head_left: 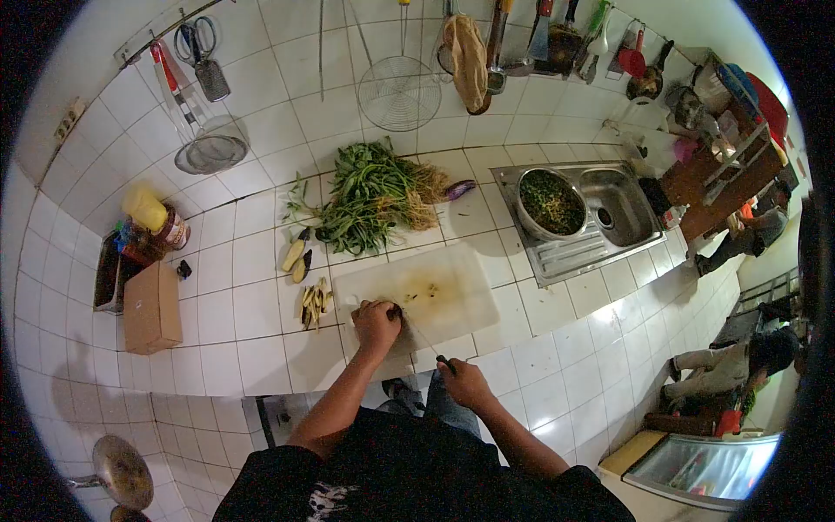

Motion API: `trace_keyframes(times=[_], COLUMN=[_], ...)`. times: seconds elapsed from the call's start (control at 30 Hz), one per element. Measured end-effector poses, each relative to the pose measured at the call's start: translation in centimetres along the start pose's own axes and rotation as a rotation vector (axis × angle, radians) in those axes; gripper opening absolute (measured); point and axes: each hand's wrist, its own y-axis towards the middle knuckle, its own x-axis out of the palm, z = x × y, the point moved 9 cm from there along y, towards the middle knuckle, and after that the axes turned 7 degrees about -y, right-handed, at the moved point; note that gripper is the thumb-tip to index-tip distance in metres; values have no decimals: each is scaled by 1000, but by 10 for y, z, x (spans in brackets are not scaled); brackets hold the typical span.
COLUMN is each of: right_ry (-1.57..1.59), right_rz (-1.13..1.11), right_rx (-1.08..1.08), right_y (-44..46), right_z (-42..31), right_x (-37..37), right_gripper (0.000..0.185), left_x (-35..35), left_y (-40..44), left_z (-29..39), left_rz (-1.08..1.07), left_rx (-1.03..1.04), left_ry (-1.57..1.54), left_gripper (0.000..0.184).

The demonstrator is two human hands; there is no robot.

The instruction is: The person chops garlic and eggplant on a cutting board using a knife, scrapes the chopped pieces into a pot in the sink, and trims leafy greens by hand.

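Note:
On the white cutting board [461, 291], my left hand [376, 325] is closed over a dark-skinned piece of eggplant [396, 311], mostly covered by the fingers. My right hand [467, 385] grips the black handle of a knife [421, 334], whose blade points toward the left hand. Small dark bits lie mid-board. Left of the board are cut eggplant strips [313, 304] and, behind them, peeled-looking eggplant pieces [296, 255]. A purple eggplant [460, 190] lies beyond the board, beside a heap of leafy greens [365, 196] with roots.
A metal pot [551, 204] of chopped greens stands on the steel sink's [557, 265] drainboard, at right. A cardboard box [152, 309] and jars sit at the left. Strainers [400, 94] and other utensils hang on the tiled wall. Other people [739, 365] are at far right.

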Motion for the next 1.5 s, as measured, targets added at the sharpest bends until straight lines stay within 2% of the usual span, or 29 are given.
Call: trace_keyframes(times=[0.33, 0.57, 0.67, 0.73, 0.8, 0.9, 1.17, 1.3, 1.37, 1.47, 1.5], right_ry=[-8, 32, 54, 70, -7, 16, -45, -19, 45, 30, 31], right_rz=[89, 35, 36, 43, 33, -28, 111, 147, 147, 140, 142], right_rx=[-36, 12, 19, 17, -60, -59, 0, -100, 39, 100, 106], right_y=[30, 16, 5, 4, 11, 16, 33, 26, 26, 11, 7], right_z=[-12, 9, 5, 3, -2, -5, 12, 8, 27, 23, 23], right_x=[8, 1, -4, -1, 14, 25, 9, -19, -20, -33, -34], right_gripper=[46, 46, 47, 47, 47, 48, 49, 48, 47, 44, 44], left_x=[0, -10, -14, -12, -13, -13, -19, -16, -10, -10, -16], left_y=[1, -2, -6, -5, -6, -7, -8, -6, -4, -4, -3], left_z=[-6, -13, -13, -11, -15, -18, -12, -13, -10, 3, 12], left_rz=[4, -84, -45, -52, -44, -47, -36, -97, -134, -130, -70], left_rx=[-36, -32, 55, 104, 97, 75, 118, 95, 91, 117, 101], left_ry=[31, -63, -115, -112, -151, -186, -209, -228, -218, -117, -104], left_gripper=[24, 25, 24, 32, 33, 36, 39, 41, 41, 43, 44])
